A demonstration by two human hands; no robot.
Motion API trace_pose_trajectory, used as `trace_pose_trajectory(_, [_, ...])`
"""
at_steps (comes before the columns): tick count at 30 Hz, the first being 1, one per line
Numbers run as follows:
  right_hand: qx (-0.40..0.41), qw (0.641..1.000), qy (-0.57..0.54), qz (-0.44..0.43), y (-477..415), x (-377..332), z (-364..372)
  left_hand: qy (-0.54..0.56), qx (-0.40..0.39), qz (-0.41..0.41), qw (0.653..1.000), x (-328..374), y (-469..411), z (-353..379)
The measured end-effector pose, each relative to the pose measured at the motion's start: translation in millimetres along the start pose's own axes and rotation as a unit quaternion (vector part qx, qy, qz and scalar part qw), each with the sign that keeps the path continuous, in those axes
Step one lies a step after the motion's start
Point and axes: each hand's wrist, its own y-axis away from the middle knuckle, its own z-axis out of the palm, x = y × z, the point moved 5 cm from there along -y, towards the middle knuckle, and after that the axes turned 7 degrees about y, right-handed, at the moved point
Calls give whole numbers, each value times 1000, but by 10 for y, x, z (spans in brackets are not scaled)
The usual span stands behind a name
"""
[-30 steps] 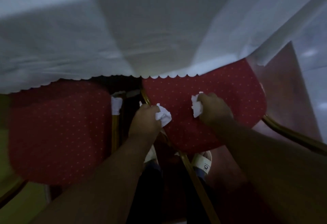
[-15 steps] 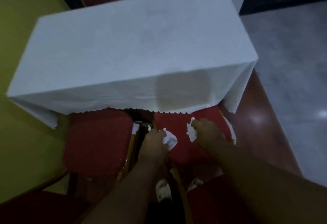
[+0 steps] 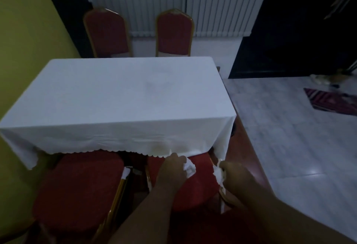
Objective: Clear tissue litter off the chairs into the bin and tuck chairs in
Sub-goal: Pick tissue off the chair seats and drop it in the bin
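A crumpled tissue [image 3: 189, 167] is clutched in the left hand [image 3: 172, 168], another tissue wad [image 3: 219, 174] in the right hand [image 3: 232, 174]; 1 scrap [image 3: 126, 172] remains leftward, nearer the left.

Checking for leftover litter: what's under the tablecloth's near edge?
Two red chair seats poke out from under the tablecloth; their front parts, and any tissue there, are hidden.

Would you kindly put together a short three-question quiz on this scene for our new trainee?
1. True or false: both hands hold tissue.
2. How many red chairs stand at the far side of the table?
3. Which is in view: A) a bin, B) a striped rug, C) a plate?

Key:
1. True: the left hand grips a tissue wad and the right hand grips another tissue.
2. Two, beyond the table.
3. B, the striped rug.
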Motion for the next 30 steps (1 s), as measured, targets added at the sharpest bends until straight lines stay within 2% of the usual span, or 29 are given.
trace_pose_trajectory(8, [15,998,5,-61,-473,881,-185,-19,30,-53,998,677,-364,473])
trace_pose_trajectory(13, [-25,992,23,-118,-507,1802,-352,5,53,-102,993,1576,-563,987])
trace_pose_trajectory(17, [-14,994,0,-111,-510,2559,-577,14,42,-73,996,2379,-812,1321])
trace_pose_trajectory(21, [16,994,-51,-97,-620,3146,-779,3,65,-71,995,2846,-1088,1485])
trace_pose_trajectory(23, [27,993,-71,-91,-655,3337,-875,1,80,-63,995,2955,-1232,1593])
trace_pose_trajectory(26, [17,993,-91,-78,-729,3552,-961,-3,28,-100,995,3009,-1395,1860])
trace_pose_trajectory(30, [1,994,-93,-59,-883,3761,-1075,-3,23,-122,992,3030,-1613,2110])
